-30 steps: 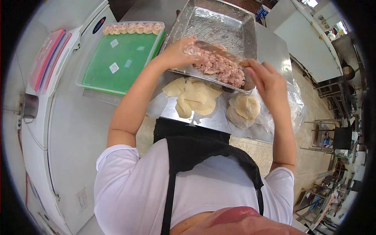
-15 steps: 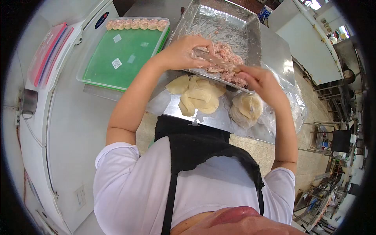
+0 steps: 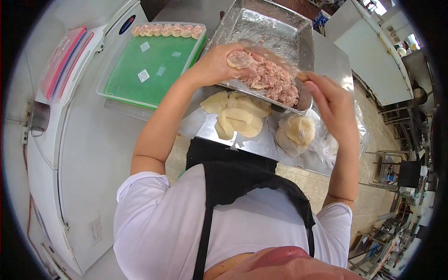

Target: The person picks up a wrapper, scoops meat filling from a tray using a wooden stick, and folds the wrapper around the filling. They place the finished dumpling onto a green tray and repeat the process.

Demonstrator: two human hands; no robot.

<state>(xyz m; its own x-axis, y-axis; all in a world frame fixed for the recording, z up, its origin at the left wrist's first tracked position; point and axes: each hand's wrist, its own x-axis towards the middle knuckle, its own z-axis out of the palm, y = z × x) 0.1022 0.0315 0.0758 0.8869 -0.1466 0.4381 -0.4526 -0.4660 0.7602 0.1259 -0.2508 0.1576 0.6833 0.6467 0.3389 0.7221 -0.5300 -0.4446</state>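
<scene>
My left hand (image 3: 217, 65) is curled around a pale dumpling wrapper with meat (image 3: 239, 59), above the left side of a metal tray. Minced meat filling (image 3: 276, 81) is heaped in the tray (image 3: 305, 46). In my right hand (image 3: 331, 100) is a flat-bladed spatula (image 3: 275, 58). Its blade is smeared by motion and reaches over the meat toward my left hand; only the handle's end shows at my fingers. Loose round dough wrappers (image 3: 240, 115) lie overlapping in front of the tray. Beside them is a stack of wrappers in a plastic bag (image 3: 296, 132).
At the left, a green-bottomed plastic container (image 3: 151, 70) holds a row of filled dumplings (image 3: 168, 31) along its far edge. A white freezer (image 3: 100, 154) stands close on my left. The metal table's front edge (image 3: 261, 151) is near my apron. Racks stand at the far right.
My right hand has moved right and the spatula blade has lifted off the meat, swinging up beside my left hand. My left hand has opened slightly around the wrapper. The view has shifted a little.
</scene>
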